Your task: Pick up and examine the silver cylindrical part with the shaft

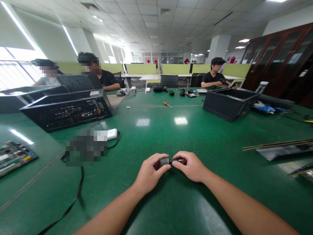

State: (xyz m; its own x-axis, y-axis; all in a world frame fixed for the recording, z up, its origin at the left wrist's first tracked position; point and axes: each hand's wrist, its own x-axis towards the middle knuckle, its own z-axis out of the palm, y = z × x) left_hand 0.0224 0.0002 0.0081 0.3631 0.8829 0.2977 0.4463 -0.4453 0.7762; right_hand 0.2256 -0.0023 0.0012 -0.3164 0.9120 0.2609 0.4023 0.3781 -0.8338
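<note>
My left hand [149, 173] and my right hand [190, 167] meet above the green table [171, 137], near its front edge. Both pinch one small grey and black cylindrical part [168, 161] between thumb and fingers. The left fingers close on its grey end, the right fingers on its dark end. What the part is I cannot make out; most of it is hidden by the fingers.
An open black computer case [66, 109] lies at the left, another [228, 102] at the back right. A circuit board [13, 156] sits at the far left, a white device [109, 133] with a black cable nearby. A red screwdriver [167, 104] lies mid-table. Three people sit at the far side.
</note>
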